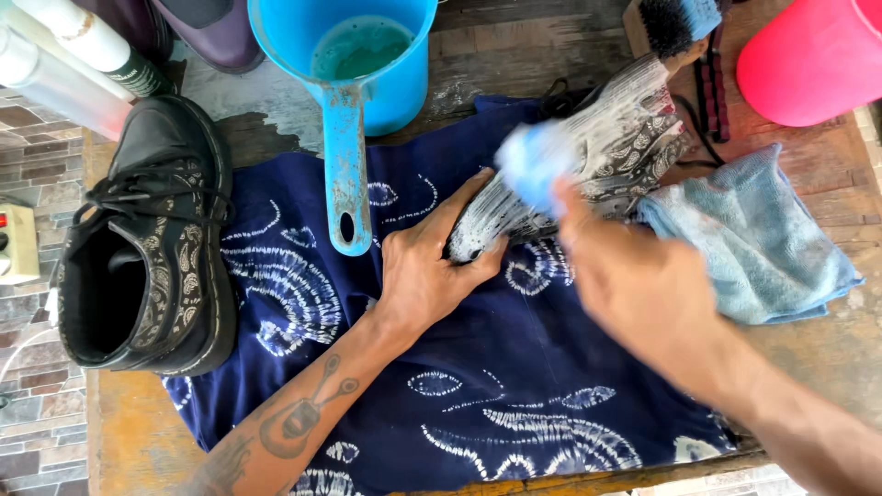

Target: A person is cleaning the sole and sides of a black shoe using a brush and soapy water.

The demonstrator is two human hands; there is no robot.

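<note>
Head view, looking straight down on a worn wooden table point(138, 432). Across the middle of the frame lies a dark blue cloth point(514, 367) with white tie-dye swirls, covering most of the table. At the left edge stands a black lace-up boot point(147, 248) with patterned side panels, upright, its opening facing the camera. At the top centre sits a blue plastic dipper point(354, 55) holding pale soapy water, its long handle reaching down onto the cloth. A pink bucket point(808, 55) fills the upper right corner. Right of centre a light blue towel point(753, 243) lies crumpled, half on the cloth.

The second boot point(616, 138) lies on its side, upper centre right, streaked with white foam. The left hand point(427, 271), its forearm tattooed, pins the boot's near end, its grip closed over that end with fingers spread. The right hand point(643, 285) is blurred with motion; its grip is shut on a small light blue sponge or cloth pad point(533, 161) pressed to the foamy side. A scrubbing brush point(675, 23) rests at the top, beyond the boot.

To scrub well, I judge the left hand should hold the boot firm against the cloth while the pad works in short strokes along the patterned panel, re-wetted when foam thins.
</note>
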